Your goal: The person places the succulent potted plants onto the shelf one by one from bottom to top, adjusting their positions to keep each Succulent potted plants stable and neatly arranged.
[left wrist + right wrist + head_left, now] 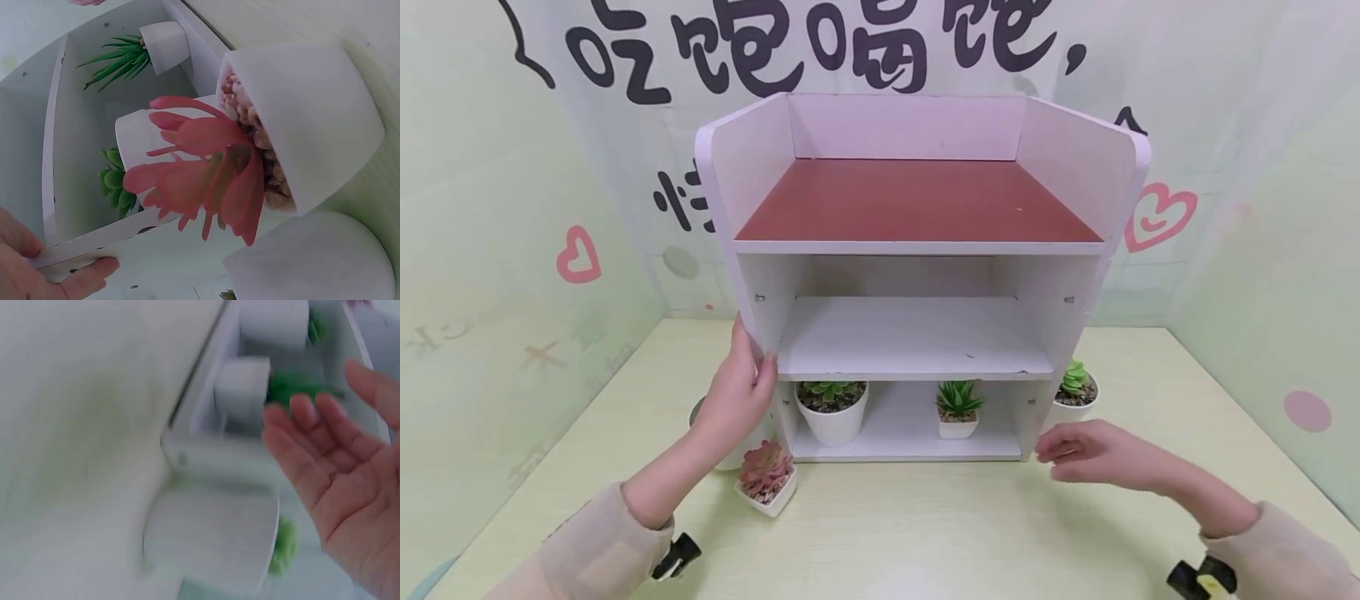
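A white shelf unit (917,337) with a red-brown top board stands upright on the table. My left hand (733,400) grips its left side panel, the thumb at the front edge and the fingers around the outer side; the left wrist view shows this hold too. Just off the lower right corner, my right hand (1101,454) hovers with relaxed fingers and an empty palm. On the bottom shelf are a round white pot with a green succulent (832,414) and a small square pot with a spiky green plant (958,410).
A pink succulent in a white pot (767,477) sits at the front left. Behind the left forearm a white pot (312,262) is partly hidden. To the right of the unit stands another potted green succulent (1075,392). A printed cloth backdrop (490,208) encloses the table (910,533).
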Available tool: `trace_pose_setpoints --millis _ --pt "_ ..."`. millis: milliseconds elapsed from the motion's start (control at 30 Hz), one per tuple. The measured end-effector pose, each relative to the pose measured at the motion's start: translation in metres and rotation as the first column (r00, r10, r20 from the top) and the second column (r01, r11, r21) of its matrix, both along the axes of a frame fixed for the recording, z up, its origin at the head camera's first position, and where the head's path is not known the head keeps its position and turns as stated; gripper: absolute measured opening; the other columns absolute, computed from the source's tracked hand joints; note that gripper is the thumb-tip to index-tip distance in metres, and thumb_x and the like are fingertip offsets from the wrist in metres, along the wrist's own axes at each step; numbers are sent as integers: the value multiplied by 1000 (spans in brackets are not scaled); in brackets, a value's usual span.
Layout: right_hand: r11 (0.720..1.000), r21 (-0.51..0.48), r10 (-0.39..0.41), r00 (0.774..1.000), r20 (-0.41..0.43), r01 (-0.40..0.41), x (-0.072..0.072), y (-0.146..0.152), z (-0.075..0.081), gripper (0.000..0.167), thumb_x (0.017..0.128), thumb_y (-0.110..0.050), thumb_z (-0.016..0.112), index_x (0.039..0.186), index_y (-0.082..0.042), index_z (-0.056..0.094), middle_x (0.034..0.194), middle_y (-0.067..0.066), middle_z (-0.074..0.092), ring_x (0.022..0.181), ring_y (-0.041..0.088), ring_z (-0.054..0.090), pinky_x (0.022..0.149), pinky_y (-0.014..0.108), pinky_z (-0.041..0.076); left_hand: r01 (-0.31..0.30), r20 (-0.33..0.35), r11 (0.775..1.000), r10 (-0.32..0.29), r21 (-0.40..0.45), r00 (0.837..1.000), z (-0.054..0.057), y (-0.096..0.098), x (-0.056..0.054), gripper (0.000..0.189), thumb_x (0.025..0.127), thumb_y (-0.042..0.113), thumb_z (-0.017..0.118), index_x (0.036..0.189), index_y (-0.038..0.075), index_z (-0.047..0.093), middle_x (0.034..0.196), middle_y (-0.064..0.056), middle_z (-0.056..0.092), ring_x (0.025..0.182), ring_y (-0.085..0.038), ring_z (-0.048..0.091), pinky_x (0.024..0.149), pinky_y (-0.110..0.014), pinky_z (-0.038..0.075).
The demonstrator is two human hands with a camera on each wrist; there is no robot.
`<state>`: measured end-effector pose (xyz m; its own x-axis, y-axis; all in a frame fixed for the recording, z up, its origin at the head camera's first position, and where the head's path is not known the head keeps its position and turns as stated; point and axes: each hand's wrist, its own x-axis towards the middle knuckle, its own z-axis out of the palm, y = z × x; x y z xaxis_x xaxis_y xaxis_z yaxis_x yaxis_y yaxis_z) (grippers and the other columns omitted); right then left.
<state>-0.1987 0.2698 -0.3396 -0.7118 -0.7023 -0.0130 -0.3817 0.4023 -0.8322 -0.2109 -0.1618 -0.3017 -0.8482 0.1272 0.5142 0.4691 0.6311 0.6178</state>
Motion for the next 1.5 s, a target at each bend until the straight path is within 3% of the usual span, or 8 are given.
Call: trace_pose_setpoints --millis 133,267,333,533,667,767,967,1500 --pt "966 -257 -47 995 -83 25 -15 36 0 28 88 10 48 113 2 56 100 2 65 89 9 62 76 23 53 -8 2 1000 8 -3 1000 0 -1 0 64 91 -3 39 144 2 3 136 -31 33 122 -45 38 95 -57 38" --pt "834 -532 -241 964 -113 146 -32 63 -4 45 87 17 41 121 -10 54 108 -5 62 94 6 62 80 17 50 -9 -3 1000 9 -10 1000 0 -2 0 64 91 -3 40 144 1 4 136 -32 34 122 -45 39 94 -58 38" --pt "805 -561 -306 945 -112 194 -39 71 -8 47 88 15 42 127 -12 49 115 -9 58 101 2 58 83 13 47 -9 -6 1000 9 -12 1000 -1 -2 -1 64 91 -3 40 143 1 4 136 -32 34 122 -45 38 95 -57 38" --pt "873 -375 -369 925 -91 311 -53 78 -23 61 91 3 47 144 -5 19 132 -18 37 113 -11 42 87 6 39 -13 -11 1000 13 -15 1000 -1 -2 -1 64 90 -3 40 143 -1 4 135 -32 35 121 -46 40 93 -58 39" --pt "915 -236 -346 937 -36 328 -60 73 -33 76 89 -2 54 145 2 2 150 12 17 130 10 31 89 5 36 -11 -7 1000 11 -12 1000 -1 -1 -2 64 90 -3 40 143 0 4 135 -32 34 120 -45 40 92 -58 40" --pt "927 -180 -331 943 11 328 -64 66 -39 85 85 -4 58 143 4 -4 147 31 -1 133 28 22 87 5 36 -9 -5 1000 9 -12 1000 -1 -1 -2 65 90 -3 40 144 0 3 136 -32 34 120 -45 40 92 -58 40" --pt "915 -126 -380 924 39 382 -68 54 -45 98 79 -8 66 144 1 -7 143 34 4 104 -2 42 81 13 43 -5 -5 1000 5 -14 1000 -1 -1 -2 65 90 -3 40 144 0 3 136 -32 33 121 -45 39 93 -58 39" --pt "870 -136 -480 877 -18 473 -67 45 -51 94 76 -6 69 144 2 5 139 33 22 94 -9 43 77 13 44 -8 -8 1000 8 -19 1000 0 0 0 64 90 -4 40 143 0 3 136 -32 33 121 -46 40 92 -58 39"
